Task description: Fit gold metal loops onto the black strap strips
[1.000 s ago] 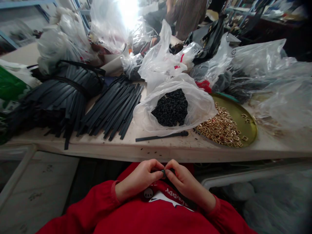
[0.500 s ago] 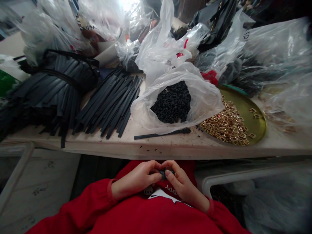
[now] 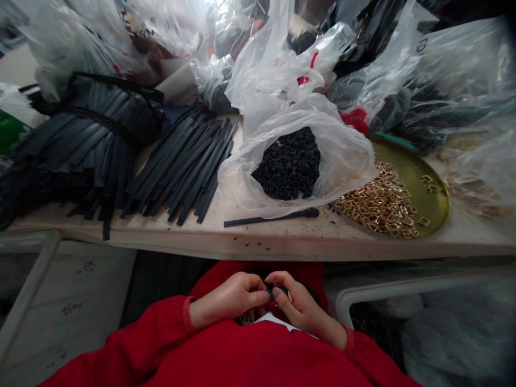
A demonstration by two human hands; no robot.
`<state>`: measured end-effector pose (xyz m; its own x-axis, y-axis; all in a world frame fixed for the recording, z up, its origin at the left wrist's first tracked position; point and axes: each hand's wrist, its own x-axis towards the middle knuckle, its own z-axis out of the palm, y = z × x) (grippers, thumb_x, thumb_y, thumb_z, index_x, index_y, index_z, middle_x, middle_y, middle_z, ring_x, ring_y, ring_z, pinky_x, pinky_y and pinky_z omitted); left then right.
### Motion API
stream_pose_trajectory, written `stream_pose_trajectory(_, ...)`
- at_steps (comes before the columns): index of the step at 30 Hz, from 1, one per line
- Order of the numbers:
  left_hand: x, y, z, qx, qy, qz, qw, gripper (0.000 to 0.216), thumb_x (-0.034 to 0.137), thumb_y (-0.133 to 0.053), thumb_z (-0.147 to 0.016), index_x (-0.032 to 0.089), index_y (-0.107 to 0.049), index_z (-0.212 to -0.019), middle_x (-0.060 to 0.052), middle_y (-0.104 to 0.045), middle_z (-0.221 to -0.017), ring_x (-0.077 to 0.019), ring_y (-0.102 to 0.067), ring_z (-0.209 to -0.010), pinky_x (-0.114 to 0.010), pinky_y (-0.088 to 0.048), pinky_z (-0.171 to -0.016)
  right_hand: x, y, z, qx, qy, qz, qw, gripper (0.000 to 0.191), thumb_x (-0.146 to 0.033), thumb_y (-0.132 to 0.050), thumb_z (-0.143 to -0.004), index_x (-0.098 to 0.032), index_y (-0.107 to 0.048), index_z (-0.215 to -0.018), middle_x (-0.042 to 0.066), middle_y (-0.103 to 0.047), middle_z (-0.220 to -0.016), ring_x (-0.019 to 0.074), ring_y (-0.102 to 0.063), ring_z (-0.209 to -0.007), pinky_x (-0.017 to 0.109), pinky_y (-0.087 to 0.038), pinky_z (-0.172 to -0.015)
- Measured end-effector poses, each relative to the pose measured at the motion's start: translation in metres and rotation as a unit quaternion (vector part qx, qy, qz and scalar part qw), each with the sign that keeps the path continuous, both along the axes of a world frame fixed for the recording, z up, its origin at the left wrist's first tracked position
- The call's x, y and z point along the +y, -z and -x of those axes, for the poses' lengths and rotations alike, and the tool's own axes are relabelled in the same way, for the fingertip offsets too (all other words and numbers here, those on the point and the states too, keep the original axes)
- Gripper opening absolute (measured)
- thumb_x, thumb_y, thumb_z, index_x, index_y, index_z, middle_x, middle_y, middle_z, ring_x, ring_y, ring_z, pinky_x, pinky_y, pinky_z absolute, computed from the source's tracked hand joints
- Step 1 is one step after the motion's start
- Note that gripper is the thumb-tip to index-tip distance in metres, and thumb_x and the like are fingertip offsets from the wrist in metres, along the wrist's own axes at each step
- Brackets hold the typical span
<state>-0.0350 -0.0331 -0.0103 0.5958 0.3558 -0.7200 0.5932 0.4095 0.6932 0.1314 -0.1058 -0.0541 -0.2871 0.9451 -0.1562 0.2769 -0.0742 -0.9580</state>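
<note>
A small black ring-like part [image 3: 271, 292] is pinched between the left hand [image 3: 234, 296] and right hand [image 3: 297, 306], held together. A bag of black rings [image 3: 289, 164] and a tray of gold buckles [image 3: 431, 174] are set on the cluttered workbench [image 3: 282, 242].

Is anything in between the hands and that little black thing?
Nothing visible is. The left hand and the right hand both pinch the black piece directly with their fingertips, close to the red top and below the table edge.
</note>
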Motion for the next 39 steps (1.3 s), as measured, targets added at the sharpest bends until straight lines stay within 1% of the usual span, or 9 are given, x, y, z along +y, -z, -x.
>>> stream_pose_trajectory(8, -0.006, -0.009, 0.007, -0.028, 0.022, 0.005, 0.999, 0.022, 0.038, -0.046, -0.075, 0.017, -0.052, -0.070, 0.005, -0.049, -0.054, -0.0073, -0.044, -0.044, -0.017, -0.034, -0.039, -0.008, 0.002, 0.005, -0.016, 0.008, -0.017, 1.000, 0.022, -0.029, -0.035, -0.089, -0.021, -0.046, -0.106, 0.004, -0.060, -0.085, 0.0137, -0.056, -0.072, 0.026, -0.042, -0.063)
stream_pose_trajectory(19, -0.015, -0.009, 0.007, -0.011, 0.039, -0.003, 0.999, 0.027, 0.043, -0.047, -0.074, 0.017, -0.050, -0.067, 0.005, -0.048, -0.052, -0.0074, -0.041, -0.042, -0.017, -0.030, -0.037, -0.019, 0.001, 0.008, -0.020, 0.005, -0.010, 1.000, 0.025, -0.035, -0.031, -0.090, -0.020, -0.045, -0.104, 0.003, -0.059, -0.081, 0.0127, -0.055, -0.068, 0.025, -0.042, -0.062)
stream_pose_trajectory(23, -0.021, -0.002, 0.005, -0.018, 0.043, -0.038, 0.998, 0.029, 0.044, -0.047, -0.075, 0.016, -0.053, -0.071, 0.004, -0.048, -0.054, -0.0081, -0.042, -0.042, -0.018, -0.028, -0.038, -0.021, 0.000, 0.011, -0.006, -0.002, -0.032, 0.999, 0.025, -0.036, -0.031, -0.090, -0.019, -0.045, -0.102, 0.004, -0.060, -0.084, 0.0135, -0.056, -0.073, 0.025, -0.042, -0.063)
stream_pose_trajectory(28, -0.009, -0.001, 0.001, -0.029, 0.092, -0.096, 0.991, 0.029, 0.040, -0.043, -0.080, 0.015, -0.058, -0.078, 0.002, -0.056, -0.059, -0.0107, -0.049, -0.048, -0.020, -0.033, -0.043, -0.015, -0.007, 0.008, -0.016, 0.072, -0.026, 0.997, 0.026, -0.036, -0.030, -0.091, -0.019, -0.047, -0.102, 0.003, -0.060, -0.085, 0.0131, -0.056, -0.074, 0.023, -0.042, -0.064)
stream_pose_trajectory(30, 0.012, -0.005, -0.007, -0.007, 0.111, -0.219, 0.969, 0.027, 0.039, -0.045, -0.080, 0.016, -0.059, -0.080, -0.001, -0.061, -0.068, -0.0143, -0.055, -0.059, -0.022, -0.038, -0.051, 0.004, -0.009, -0.008, -0.071, 0.141, -0.043, 0.987, 0.026, -0.037, -0.031, -0.091, -0.019, -0.048, -0.095, 0.003, -0.059, -0.080, 0.0134, -0.055, -0.071, 0.024, -0.042, -0.062)
stream_pose_trajectory(32, 0.038, -0.007, -0.021, 0.029, 0.090, -0.391, 0.916, 0.023, 0.035, -0.048, -0.080, 0.017, -0.060, -0.088, -0.004, -0.064, -0.083, -0.0184, -0.058, -0.076, -0.026, -0.041, -0.065, 0.032, -0.009, -0.033, -0.159, 0.214, -0.094, 0.959, 0.026, -0.038, -0.033, -0.090, -0.018, -0.050, -0.087, 0.003, -0.058, -0.073, 0.0146, -0.054, -0.066, 0.025, -0.041, -0.060)
stream_pose_trajectory(34, 0.062, -0.001, -0.040, 0.056, 0.056, -0.510, 0.857, 0.022, 0.026, -0.047, -0.082, 0.018, -0.060, -0.097, -0.006, -0.064, -0.093, -0.0197, -0.057, -0.083, -0.029, -0.041, -0.072, 0.064, -0.006, -0.060, -0.267, 0.262, -0.177, 0.910, 0.027, -0.038, -0.036, -0.088, -0.017, -0.053, -0.084, 0.005, -0.059, -0.074, 0.0180, -0.055, -0.070, 0.029, -0.042, -0.064)
stream_pose_trajectory(37, 0.083, 0.016, -0.063, 0.058, 0.083, -0.620, 0.778, 0.020, 0.020, -0.044, -0.084, 0.018, -0.063, -0.090, -0.005, -0.063, -0.086, -0.0196, -0.057, -0.081, -0.030, -0.042, -0.073, 0.104, 0.006, -0.090, -0.421, 0.256, -0.306, 0.815, 0.029, -0.037, -0.038, -0.087, -0.016, -0.058, -0.088, 0.012, -0.061, -0.096, 0.0257, -0.054, -0.092, 0.040, -0.039, -0.082)
stream_pose_trajectory(39, 0.089, 0.026, -0.064, 0.059, 0.077, -0.675, 0.731, 0.017, 0.021, -0.046, -0.084, 0.018, -0.063, -0.084, -0.004, -0.062, -0.086, -0.0205, -0.056, -0.084, -0.031, -0.042, -0.075, 0.118, 0.018, -0.098, -0.473, 0.222, -0.352, 0.777, 0.037, -0.045, -0.042, -0.085, -0.015, -0.059, -0.095, 0.014, -0.060, -0.102, 0.0278, -0.053, -0.095, 0.042, -0.039, -0.084)
